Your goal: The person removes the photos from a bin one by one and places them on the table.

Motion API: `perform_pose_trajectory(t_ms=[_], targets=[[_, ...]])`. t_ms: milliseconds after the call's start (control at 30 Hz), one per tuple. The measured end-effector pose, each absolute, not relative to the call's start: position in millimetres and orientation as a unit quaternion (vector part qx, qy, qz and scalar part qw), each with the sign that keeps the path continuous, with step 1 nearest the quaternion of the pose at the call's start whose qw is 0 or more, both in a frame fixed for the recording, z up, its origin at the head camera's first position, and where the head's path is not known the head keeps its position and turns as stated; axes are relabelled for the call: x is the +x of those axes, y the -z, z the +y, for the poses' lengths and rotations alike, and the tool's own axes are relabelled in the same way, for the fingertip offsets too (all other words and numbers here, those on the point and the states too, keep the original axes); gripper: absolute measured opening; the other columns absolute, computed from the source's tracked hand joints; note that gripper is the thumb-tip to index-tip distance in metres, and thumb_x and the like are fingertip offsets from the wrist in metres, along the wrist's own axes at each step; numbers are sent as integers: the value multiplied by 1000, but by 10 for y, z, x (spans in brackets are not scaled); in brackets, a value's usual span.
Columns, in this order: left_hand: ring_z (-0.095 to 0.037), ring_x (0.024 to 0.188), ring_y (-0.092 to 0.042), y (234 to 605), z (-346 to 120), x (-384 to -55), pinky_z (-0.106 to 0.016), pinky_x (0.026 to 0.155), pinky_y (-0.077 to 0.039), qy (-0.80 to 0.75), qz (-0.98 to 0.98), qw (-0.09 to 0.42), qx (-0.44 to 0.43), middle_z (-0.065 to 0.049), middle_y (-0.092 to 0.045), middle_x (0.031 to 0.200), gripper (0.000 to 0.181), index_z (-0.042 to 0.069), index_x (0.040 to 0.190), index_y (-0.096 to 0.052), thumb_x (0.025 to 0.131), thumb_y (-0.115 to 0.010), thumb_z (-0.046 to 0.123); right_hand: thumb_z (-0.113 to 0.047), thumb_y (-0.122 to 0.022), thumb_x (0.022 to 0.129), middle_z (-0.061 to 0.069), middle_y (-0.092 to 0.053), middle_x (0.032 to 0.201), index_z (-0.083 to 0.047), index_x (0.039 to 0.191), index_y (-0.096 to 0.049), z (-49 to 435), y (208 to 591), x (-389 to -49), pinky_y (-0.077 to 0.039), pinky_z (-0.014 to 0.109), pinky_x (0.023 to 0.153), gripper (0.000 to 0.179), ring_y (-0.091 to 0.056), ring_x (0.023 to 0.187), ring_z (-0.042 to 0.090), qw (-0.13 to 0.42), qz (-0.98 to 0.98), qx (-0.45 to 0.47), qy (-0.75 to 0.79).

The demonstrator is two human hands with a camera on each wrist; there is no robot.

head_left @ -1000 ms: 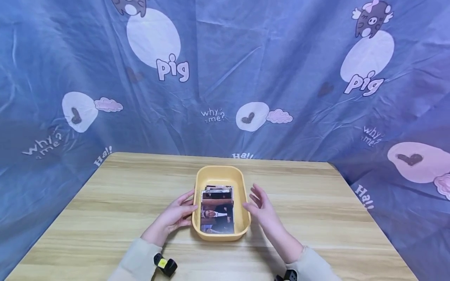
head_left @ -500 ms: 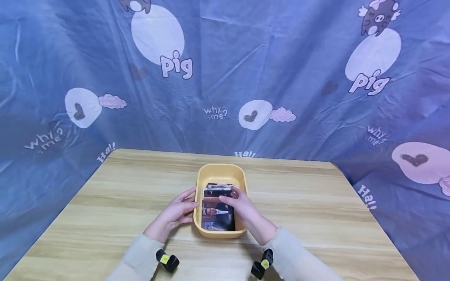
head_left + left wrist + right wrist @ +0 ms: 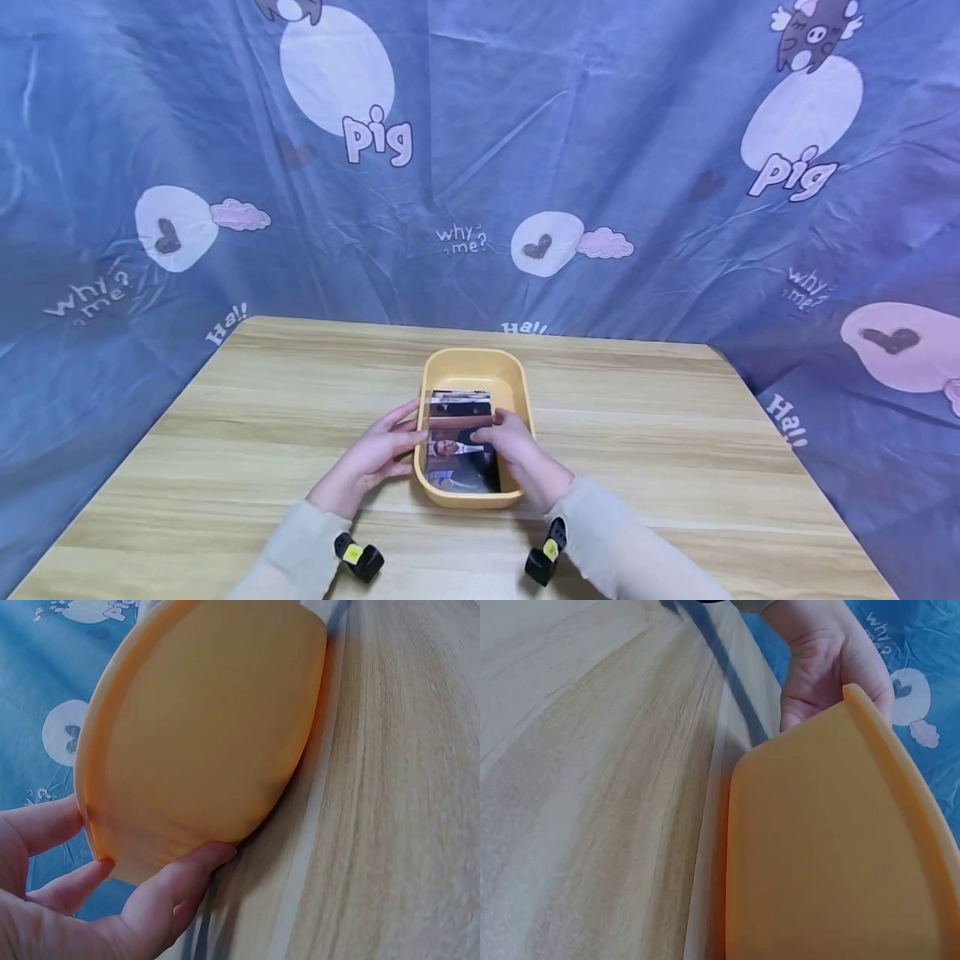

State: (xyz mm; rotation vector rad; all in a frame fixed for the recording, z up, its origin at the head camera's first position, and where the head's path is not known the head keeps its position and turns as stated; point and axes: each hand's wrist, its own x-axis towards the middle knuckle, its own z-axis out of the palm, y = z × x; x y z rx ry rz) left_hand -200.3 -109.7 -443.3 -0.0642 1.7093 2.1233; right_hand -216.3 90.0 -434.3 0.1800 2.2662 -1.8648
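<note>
A yellow plastic tray point(image 3: 474, 367) with rounded corners stands on the table. Inside lies a stack of photo prints point(image 3: 459, 477); the top one shows a person in dark clothes. My left hand point(image 3: 381, 450) grips the tray's left wall, thumb at the rim; in the left wrist view its fingers point(image 3: 187, 874) press the outer wall. My right hand point(image 3: 521, 446) reaches into the tray and holds the right edge of the stack, thumb over the top print. Its other fingers are mostly hidden. In the right wrist view the tray wall point(image 3: 832, 840) hides it.
The wooden table point(image 3: 660, 442) extends to both sides of the tray. A blue printed cloth point(image 3: 480, 167) hangs behind and along the sides. Small black cameras are strapped to both wrists, such as the left wrist camera point(image 3: 362, 558).
My right hand has moved from outside the tray's right wall into the tray and onto the photo prints. The stack has shifted slightly left. My left hand stays on the tray.
</note>
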Motion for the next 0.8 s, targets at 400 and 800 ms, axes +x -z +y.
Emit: perform_pose_trajectory(t_ms=[400, 800], targets=[[-29, 107, -54, 4468, -1108, -1995, -44, 77, -51, -760, 616, 208, -8, -22, -30, 140, 64, 17, 141, -25, 85, -55, 8, 9, -51, 67, 28, -51, 118, 17, 121, -42, 916, 4342, -2155, -33, 42, 100, 55, -47, 106, 30, 114, 748, 68, 650], [-31, 110, -51, 4469, -1115, -1983, -45, 78, -51, -760, 616, 205, -13, -22, -29, 140, 65, 17, 140, -25, 84, -55, 7, 7, -52, 71, 30, -46, 121, 13, 126, -37, 915, 4349, -2151, -41, 41, 92, 57, -48, 104, 32, 92, 764, 78, 634]])
